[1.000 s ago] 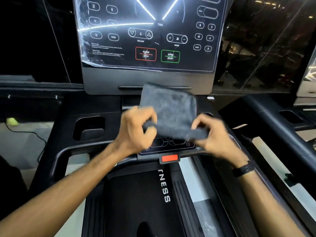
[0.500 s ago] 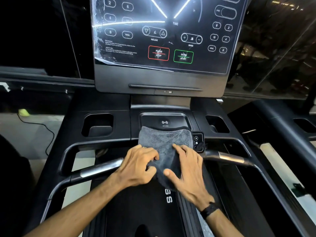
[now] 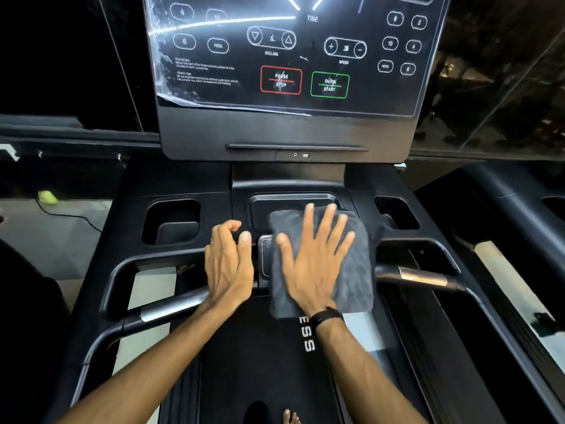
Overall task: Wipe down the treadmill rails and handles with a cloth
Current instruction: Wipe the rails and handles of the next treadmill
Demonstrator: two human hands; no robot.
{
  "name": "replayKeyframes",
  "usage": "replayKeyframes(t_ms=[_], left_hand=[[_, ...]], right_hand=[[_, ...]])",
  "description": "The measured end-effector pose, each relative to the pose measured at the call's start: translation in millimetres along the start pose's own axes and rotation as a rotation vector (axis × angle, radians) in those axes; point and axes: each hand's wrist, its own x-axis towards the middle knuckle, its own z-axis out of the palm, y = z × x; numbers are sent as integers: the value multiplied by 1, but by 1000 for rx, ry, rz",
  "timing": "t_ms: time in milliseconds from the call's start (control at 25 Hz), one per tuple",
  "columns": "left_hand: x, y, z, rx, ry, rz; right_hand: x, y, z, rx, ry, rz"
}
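Flat under right hand [image 3: 315,264], grey cloth [image 3: 356,270], left hand [image 3: 227,264] beside.

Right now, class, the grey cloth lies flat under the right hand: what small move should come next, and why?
Probably slide the right hand, spread flat on the grey cloth, rightward onto the right handle. The cloth covers the centre panel, its edge already beside that handle, while the left hand rests off it.
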Motion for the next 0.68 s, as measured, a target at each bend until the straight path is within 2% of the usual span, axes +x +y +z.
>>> replayKeyframes(t_ms=[160,320,520,680], left_hand=[[7,-4,10,94,-43,-47],[4,-5,11,121,43,-27],[5,-3,12,40,106,-98],[2,-6,11,-9,109,-72]], right_hand=[[24,59,0,11,26,159],[13,100,0,81,30,198],[-30,47,8,-6,22,106],[-38,-21,7,-27,-30,-188]])
